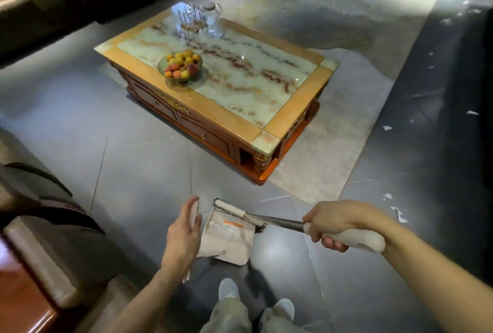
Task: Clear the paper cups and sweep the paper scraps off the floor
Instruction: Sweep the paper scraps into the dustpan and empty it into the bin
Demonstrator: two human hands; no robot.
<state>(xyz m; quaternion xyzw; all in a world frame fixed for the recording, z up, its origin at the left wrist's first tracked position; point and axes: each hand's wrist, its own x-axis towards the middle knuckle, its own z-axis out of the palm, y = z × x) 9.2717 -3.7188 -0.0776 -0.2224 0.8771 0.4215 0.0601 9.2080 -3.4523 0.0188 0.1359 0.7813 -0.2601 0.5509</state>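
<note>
Paper scraps (387,128) lie scattered over the dark floor (400,266) off to the person's right, well apart from the dustpan (232,247) by the feet. The right hand (328,226) is the nearer one, clenched round the broom (280,222), whose shaft points left over the pan. The left hand (184,228) grips the dustpan's upright handle.

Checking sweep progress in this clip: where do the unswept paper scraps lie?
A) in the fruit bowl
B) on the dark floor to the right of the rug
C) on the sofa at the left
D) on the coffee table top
B: white paper scraps dot the dark floor along the right edge of the rug, from the far end down toward the near corner.
</note>
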